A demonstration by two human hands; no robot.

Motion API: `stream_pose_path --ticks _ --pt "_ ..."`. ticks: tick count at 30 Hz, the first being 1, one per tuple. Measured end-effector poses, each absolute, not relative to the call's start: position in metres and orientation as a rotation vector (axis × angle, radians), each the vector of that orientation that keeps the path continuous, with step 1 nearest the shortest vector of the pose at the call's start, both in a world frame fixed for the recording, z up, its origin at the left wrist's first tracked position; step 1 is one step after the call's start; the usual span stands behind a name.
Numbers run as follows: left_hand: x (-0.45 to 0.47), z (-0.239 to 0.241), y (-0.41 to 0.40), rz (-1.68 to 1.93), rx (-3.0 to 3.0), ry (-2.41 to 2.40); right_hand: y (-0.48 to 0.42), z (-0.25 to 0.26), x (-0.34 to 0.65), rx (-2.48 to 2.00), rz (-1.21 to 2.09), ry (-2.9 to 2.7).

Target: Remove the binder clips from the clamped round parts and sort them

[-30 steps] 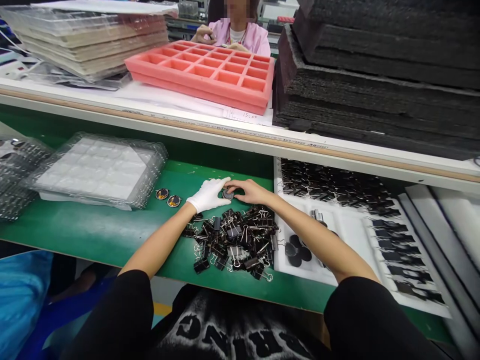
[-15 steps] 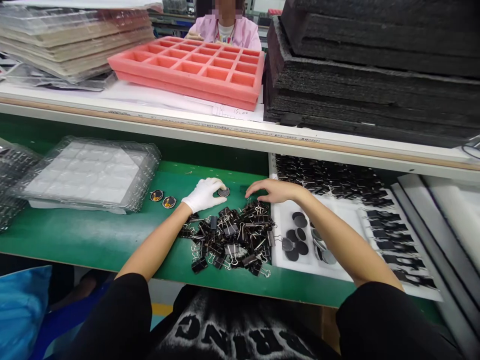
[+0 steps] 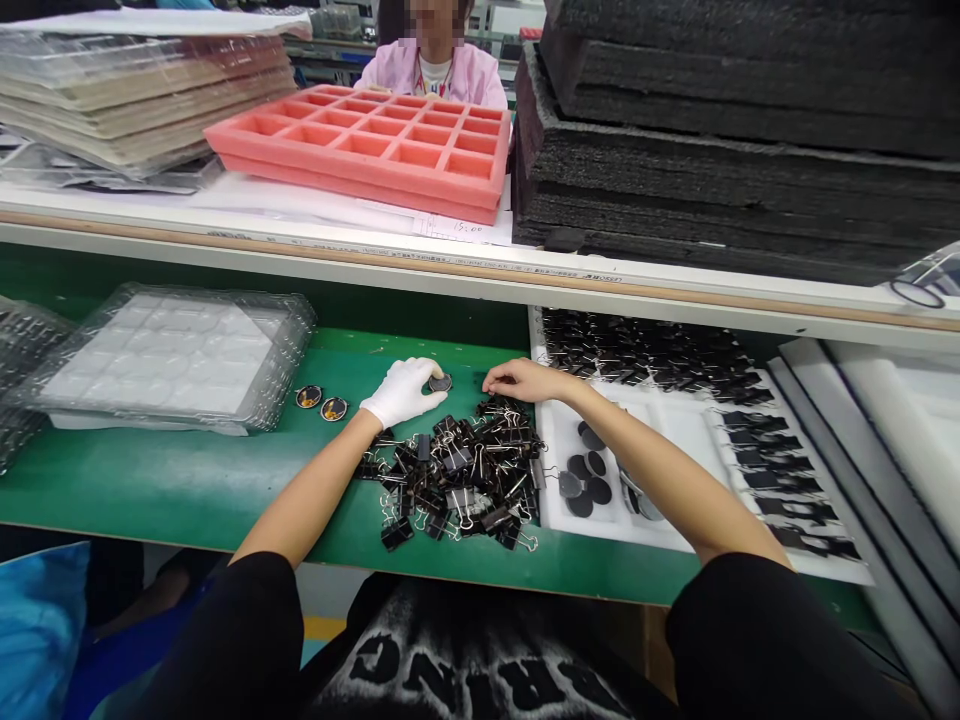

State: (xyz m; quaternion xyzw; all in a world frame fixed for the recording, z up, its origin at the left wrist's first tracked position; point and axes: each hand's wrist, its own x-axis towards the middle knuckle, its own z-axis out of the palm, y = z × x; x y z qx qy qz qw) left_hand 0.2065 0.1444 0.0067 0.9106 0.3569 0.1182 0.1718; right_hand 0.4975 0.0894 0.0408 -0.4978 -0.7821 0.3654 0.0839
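Observation:
My left hand (image 3: 409,390), in a white glove, is closed on the rim of a small round part (image 3: 440,383) with a dark grey face, lying at the green bench top. To its right, my bare right hand (image 3: 525,380) hovers over the far edge of a heap of black binder clips (image 3: 457,475). Its fingers are curled and the tips pressed together; whatever lies between them is too small to make out. Left of my gloved hand lie two round parts, one nearer (image 3: 334,408) and one farther (image 3: 308,397), with dark faces and orange-gold patches.
Right of the heap, a white foam tray (image 3: 697,440) holds loose black discs (image 3: 598,490) and rows of binder clips (image 3: 645,345). Clear plastic trays (image 3: 165,350) stand at left. A shelf edge (image 3: 375,270) crosses behind, bearing pink foam (image 3: 360,165) and black foam (image 3: 712,190). A person sits beyond.
My right hand's fingers have drawn together from a looser, spread pose. My left hand stays at the round part. The whole view has shifted slightly.

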Motion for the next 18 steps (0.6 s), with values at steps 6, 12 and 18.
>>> stream_pose_path --ticks 6,12,18 --pt "0.208 0.013 0.141 0.338 2.557 1.166 0.098 0.044 0.494 -1.538 1.285 -2.183" --pt "0.207 0.009 0.145 0.348 2.597 1.136 0.088 0.054 0.490 -1.445 1.247 -2.456" --pt "0.205 0.004 0.150 0.390 2.616 1.117 0.085 0.060 0.488 -1.270 1.060 -2.441"
